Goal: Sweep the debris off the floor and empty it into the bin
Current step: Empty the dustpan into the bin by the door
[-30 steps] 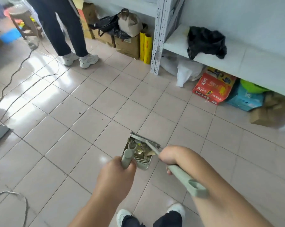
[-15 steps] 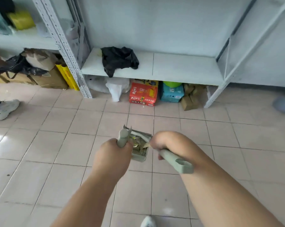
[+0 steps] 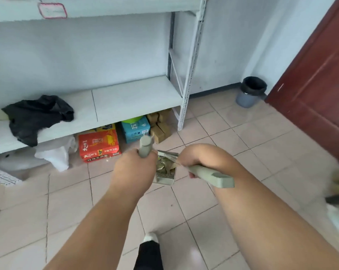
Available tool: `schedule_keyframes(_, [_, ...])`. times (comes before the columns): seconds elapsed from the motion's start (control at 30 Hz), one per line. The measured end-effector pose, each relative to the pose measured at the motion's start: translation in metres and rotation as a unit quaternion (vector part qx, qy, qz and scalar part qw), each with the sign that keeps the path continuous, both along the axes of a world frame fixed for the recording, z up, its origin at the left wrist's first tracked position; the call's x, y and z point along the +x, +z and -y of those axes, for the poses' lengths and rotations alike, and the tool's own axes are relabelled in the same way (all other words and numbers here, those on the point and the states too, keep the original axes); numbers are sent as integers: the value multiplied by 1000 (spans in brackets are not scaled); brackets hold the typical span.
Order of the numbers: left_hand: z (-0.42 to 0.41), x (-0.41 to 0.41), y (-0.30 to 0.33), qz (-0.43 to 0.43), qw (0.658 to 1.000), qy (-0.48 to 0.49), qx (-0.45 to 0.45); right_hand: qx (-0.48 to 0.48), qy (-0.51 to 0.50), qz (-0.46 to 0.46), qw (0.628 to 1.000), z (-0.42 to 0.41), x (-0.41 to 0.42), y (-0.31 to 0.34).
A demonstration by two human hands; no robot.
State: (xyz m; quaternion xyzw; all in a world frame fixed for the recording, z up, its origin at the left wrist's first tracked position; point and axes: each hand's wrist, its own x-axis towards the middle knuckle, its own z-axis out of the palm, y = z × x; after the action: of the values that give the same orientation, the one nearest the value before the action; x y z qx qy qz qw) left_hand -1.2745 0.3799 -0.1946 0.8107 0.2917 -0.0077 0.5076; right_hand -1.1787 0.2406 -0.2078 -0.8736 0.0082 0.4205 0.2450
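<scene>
floor [image 3: 233,145]: pale tiles
bin [image 3: 251,91]: beside door [image 3: 318,75]
left hand [image 3: 134,170]: fingers clamped on dustpan handle [image 3: 146,146]
right hand [image 3: 199,157]: fingers clamped on broom handle [image 3: 211,175]

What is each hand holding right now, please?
Left hand: grips the dustpan handle.
Right hand: grips the broom handle.

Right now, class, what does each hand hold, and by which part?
The left hand grips the dustpan by its upright handle; the right hand grips the broom handle near its top end.
</scene>
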Motion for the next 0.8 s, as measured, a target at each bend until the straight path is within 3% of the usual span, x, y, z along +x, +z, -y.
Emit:
schedule_keyframes(0.1, [17,59,3,9,999,-53,-8,-53,-85,-56,993,19,47,10])
schedule_keyframes(0.37, [83,202,17,2,985,-175,-1,-91,-122,-59,987,97,147,32])
schedule_keyframes(0.5, [132,271,13,1,980,-200,-9,-84,-171,-55,980,149,197,29])
schedule_keyframes(0.8, [267,433,19,8,981,-191,-33,-139,-146,-37,979,283,358,44])
